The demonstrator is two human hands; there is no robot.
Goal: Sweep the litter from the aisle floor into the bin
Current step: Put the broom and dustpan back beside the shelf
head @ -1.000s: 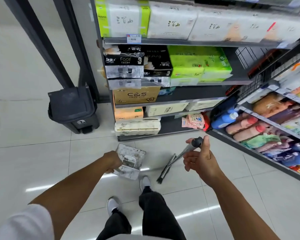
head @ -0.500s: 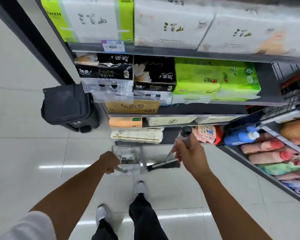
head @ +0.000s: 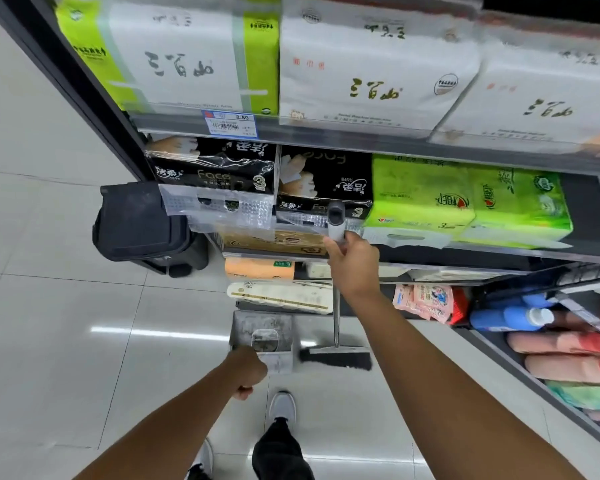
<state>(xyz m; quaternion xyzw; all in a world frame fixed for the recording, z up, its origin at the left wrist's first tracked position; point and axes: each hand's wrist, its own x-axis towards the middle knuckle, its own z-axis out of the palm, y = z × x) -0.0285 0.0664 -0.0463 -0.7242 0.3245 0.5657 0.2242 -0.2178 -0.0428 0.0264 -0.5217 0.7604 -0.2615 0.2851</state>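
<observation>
My left hand (head: 248, 370) grips the dustpan (head: 262, 341), my right (head: 352, 261) the broom (head: 336, 356); next, carry left to the bin (head: 139, 221).

Sweeping beside the tissue shelves

The right hand (head: 355, 263) grips the grey broom handle (head: 336, 221), its black bristle head (head: 336, 359) just beside the scuffed metal dustpan (head: 262, 329) held by the left hand (head: 248, 370); a dark lidded bin (head: 136, 220) stands near the shelf end.
</observation>
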